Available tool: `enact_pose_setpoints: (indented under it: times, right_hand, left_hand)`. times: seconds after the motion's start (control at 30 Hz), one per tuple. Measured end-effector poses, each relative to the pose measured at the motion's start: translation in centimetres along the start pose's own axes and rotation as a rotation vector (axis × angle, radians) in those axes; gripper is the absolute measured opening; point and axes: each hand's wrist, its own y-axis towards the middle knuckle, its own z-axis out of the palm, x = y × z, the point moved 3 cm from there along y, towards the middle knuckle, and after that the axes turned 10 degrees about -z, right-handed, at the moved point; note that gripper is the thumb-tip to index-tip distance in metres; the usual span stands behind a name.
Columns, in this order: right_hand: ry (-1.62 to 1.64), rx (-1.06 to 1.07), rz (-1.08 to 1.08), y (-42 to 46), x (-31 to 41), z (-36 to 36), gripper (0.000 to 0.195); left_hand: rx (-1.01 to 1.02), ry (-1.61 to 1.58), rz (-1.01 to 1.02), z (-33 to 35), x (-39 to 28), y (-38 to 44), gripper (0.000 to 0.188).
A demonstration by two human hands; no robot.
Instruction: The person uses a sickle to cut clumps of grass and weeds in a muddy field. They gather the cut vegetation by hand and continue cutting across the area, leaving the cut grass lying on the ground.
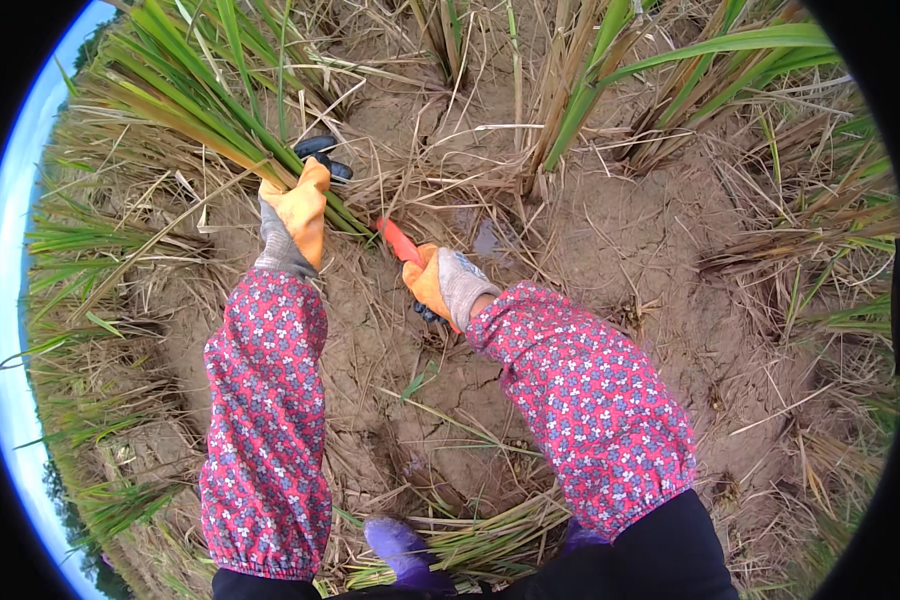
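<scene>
My left hand (298, 214), in an orange-coated knit glove, is closed around the lower part of a bundle of green and brown grass-like stalks (225, 139), which leans to the upper left. The lower ends of the stalks (349, 217) stick out below the fist. My right hand (436, 281), in a like glove, grips a tool with a red-orange part (400, 241) that points at those ends. The rest of the tool is hidden, so its kind cannot be told. Dark rounded objects (330, 166) show behind the left hand.
Cracked brown mud (630, 225) with dry straw lies below my hands. Standing clumps (570, 127) rise ahead, with more at both sides. A small puddle (487, 238) is right of the tool. Cut-looking stalks (495, 536) lie by my purple boot (401, 547).
</scene>
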Motion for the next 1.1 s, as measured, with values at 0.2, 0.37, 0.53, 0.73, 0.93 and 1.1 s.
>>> enact_pose_setpoints:
  times: [0.2,0.37,0.53,0.73,0.93,1.1]
  right_hand:
    - [0.055,0.062,0.110,-7.4,-0.4,-0.2,0.036]
    - [-0.019,0.005,0.112,-7.0,-0.5,1.2,0.037]
    - [-0.110,0.071,-0.031,-2.1,-0.2,-1.3,0.038]
    - [0.159,-0.083,0.101,-14.6,-6.8,0.9,0.045]
    - [0.569,-0.014,0.316,-25.3,-3.4,-0.4,0.042]
    - [0.615,-0.300,0.319,-25.4,-3.8,-1.9,0.034]
  left_hand:
    - [-0.135,0.083,-0.046,-8.1,4.0,-0.7,0.033]
    - [0.011,-0.011,-0.114,-5.1,0.4,-2.4,0.028]
    - [-0.107,0.016,-0.072,-5.6,1.4,-1.9,0.028]
    - [0.062,-0.044,-0.106,-5.3,0.8,-5.9,0.032]
    - [0.113,-0.290,-0.473,-12.4,1.3,-13.4,0.031]
    - [-0.179,0.196,-0.582,-26.8,2.8,-22.2,0.031]
